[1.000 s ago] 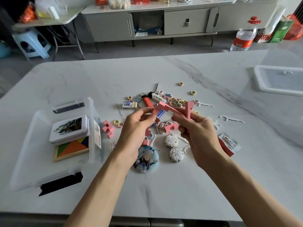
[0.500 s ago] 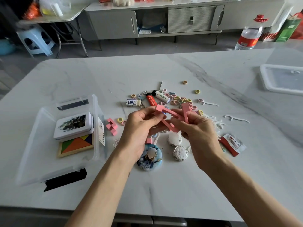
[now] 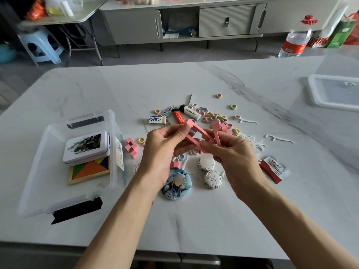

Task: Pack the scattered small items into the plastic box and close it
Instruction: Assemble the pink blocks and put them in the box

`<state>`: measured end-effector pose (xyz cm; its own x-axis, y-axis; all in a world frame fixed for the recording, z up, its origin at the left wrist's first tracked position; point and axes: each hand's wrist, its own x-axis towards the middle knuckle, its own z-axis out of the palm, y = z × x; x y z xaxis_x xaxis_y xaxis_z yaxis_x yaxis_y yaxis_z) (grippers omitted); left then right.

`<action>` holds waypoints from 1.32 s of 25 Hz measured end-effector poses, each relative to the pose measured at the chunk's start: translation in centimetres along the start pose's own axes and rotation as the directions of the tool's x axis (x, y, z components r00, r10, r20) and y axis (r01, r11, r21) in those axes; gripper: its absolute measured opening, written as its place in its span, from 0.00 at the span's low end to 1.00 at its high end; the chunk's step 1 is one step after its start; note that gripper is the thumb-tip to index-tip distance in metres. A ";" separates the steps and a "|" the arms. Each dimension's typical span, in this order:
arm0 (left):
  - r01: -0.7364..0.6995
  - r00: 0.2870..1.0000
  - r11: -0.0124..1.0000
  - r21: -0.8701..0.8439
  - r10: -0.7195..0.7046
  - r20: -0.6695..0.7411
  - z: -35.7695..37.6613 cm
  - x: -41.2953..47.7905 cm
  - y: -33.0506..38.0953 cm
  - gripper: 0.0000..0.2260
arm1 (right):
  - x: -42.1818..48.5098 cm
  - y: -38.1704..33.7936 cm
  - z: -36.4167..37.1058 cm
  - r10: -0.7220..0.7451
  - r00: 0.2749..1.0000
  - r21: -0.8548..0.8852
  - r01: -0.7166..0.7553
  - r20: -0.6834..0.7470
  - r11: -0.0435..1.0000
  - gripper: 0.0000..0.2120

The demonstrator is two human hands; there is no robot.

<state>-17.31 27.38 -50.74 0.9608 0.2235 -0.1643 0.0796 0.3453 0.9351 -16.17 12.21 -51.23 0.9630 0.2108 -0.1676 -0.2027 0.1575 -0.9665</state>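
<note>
Above the pile of small items, my left hand (image 3: 165, 150) and my right hand (image 3: 233, 154) both pinch a set of pink puzzle pieces (image 3: 202, 135), held between them. The clear plastic box (image 3: 114, 136) stands open at the left with a white tin (image 3: 86, 146) and a tangram puzzle (image 3: 89, 169) inside. Its lid (image 3: 336, 92) lies at the far right. Scattered items include a pink block piece (image 3: 132, 148), a red lighter (image 3: 179, 116), a white lighter (image 3: 191, 112), a round badge (image 3: 176, 184), two wrapped rounds (image 3: 210, 172), coloured hair bands (image 3: 213, 115) and floss picks (image 3: 277, 139).
A red-and-white sachet (image 3: 274, 169) lies right of my right hand. A small white eraser (image 3: 157, 119) sits by the lighters. A water bottle (image 3: 296, 38) stands beyond the table's far edge. Black latches (image 3: 77, 209) hang at the box's near and far ends.
Both hands have stayed together over the pile, turning the pink pieces between the fingers; a second pink bar is now held under the first. The camera has shifted slightly.
</note>
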 end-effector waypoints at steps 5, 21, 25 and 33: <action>0.009 0.999 1.000 -0.029 -0.010 -0.045 0.2 0.0 0.0 0.05 | -0.1 0.2 0.0 -0.039 0.999 -0.094 0.040 0.011 0.995 0.09; 0.031 0.996 0.996 -0.079 -0.038 -0.084 0.0 0.3 -0.2 0.06 | 0.3 0.5 -0.4 -0.175 0.984 -0.273 0.172 0.014 0.947 0.12; -0.008 0.996 0.991 0.137 0.020 -0.084 -0.7 0.5 -0.4 0.07 | 0.7 0.4 -1.0 -0.203 0.979 -0.370 0.197 0.023 0.908 0.14; -0.097 0.995 0.931 0.351 0.090 0.035 -1.7 0.8 -0.2 0.08 | 0.7 0.1 -1.5 -0.206 0.973 -0.540 0.227 0.100 0.810 0.06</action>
<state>-17.02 29.01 -51.55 0.9728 0.2215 -0.0679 0.0740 -0.0196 0.9971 -15.24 10.92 -51.70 0.9614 0.2697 0.0551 0.1500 -0.3457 -0.9263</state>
